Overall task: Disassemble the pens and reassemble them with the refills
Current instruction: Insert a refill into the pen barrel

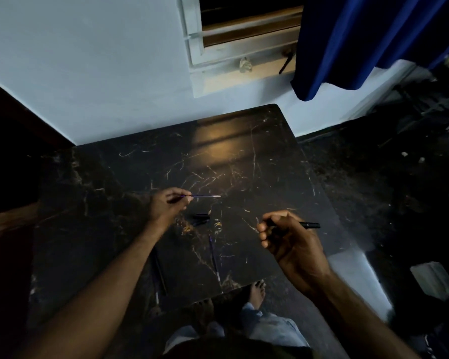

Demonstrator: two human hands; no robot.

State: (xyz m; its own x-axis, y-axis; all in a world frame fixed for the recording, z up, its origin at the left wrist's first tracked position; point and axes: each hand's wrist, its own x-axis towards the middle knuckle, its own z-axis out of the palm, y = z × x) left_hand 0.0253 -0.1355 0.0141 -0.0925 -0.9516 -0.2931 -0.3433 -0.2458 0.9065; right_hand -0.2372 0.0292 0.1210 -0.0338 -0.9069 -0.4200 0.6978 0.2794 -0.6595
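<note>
Looking down on a dark marbled worktop [257, 164], pretty dim light. There's a small black piece [201, 218] lying mid-worktop, too dark to say if it's a cap, so I'll place everything off that. Left hand [166, 206] is just beyond and left of it, pinching a thin refill [205, 196] by one end, with the pale tip sticking out to the right. Right hand [288, 239] is off to the right of the piece, fingers curled round a black barrel [309, 225] whose end pokes out rightward. The hands are well apart. Nearer me than the piece, a spare refill [214, 255] lies flat. Left of the piece and nearer, a dark pen [158, 273] lies partly hidden under the left forearm.
</note>
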